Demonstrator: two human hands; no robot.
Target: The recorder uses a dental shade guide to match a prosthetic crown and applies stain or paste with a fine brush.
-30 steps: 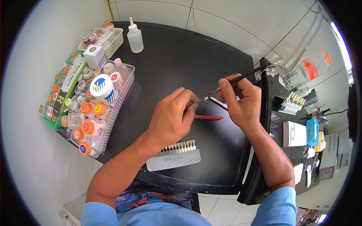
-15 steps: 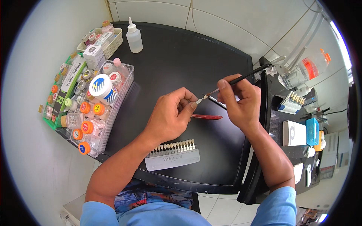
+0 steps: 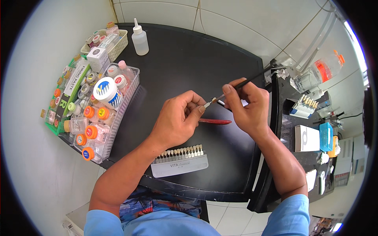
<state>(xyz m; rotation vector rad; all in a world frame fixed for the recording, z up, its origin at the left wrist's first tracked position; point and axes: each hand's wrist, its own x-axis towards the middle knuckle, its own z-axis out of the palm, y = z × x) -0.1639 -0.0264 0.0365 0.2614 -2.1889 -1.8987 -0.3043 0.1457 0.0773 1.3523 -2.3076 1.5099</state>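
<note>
Between the thumb and forefinger of my left hand (image 3: 175, 120) is a small tooth shade tab (image 3: 207, 104), its tooth-coloured end pointing right. My right hand (image 3: 250, 108) holds a thin brush (image 3: 256, 77) with a dark handle like a pen. The brush tip is at the tab's end; whether they touch is too small to tell. A red, pointed handle (image 3: 214, 121) sticks out past my left hand, which hides its other end; I cannot tell if it is held or lies on the table. Nearer me lies a tooth shade guide (image 3: 181, 166) with a row of tabs.
Baskets of jars and bottles (image 3: 122, 118) line the left side of the black table (image 3: 185, 59). A clear dropper bottle (image 3: 140, 39) stands at the back left. On the right-hand counter are another shade guide (image 3: 304, 107), a white box (image 3: 307, 138), a blue basket (image 3: 326, 136) and a plastic bottle (image 3: 319, 74).
My right hand has shifted slightly left and the brush has tilted a little. My left hand stays almost still with the shade tab.
</note>
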